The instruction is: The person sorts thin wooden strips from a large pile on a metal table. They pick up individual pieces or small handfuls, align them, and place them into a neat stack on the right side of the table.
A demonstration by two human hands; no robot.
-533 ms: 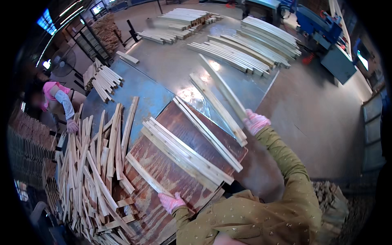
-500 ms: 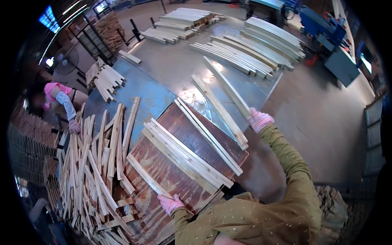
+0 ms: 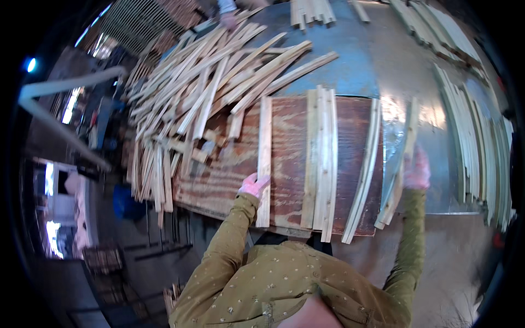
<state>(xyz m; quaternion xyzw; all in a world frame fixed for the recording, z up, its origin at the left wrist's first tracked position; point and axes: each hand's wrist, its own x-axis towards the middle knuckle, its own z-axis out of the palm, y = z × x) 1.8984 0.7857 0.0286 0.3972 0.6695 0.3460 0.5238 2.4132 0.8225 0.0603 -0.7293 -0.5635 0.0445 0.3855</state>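
**On the worn reddish-brown board (image 3: 287, 147), slim wood that should handle easily**

At the left, a tangled heap of strips (image 3: 197, 93) overlaps the board; its crossed pieces could snag when drawn out. Beside it, the left hand (image 3: 254, 185) has its fingers closed on a single strip (image 3: 264, 136), below its middle. This looks light, stiff and dry, so unlikely to slip; a hold at mid-length should balance better. Next lie a close-set group of strips (image 3: 324, 158) and a narrow pair (image 3: 363, 180), whose curve may be only the lens. Farthest right, the right hand (image 3: 416, 169) blurs against the tilted outer strip (image 3: 410, 123); whether it grips, I cannot tell. Such thin lengths might crack if bent hard.
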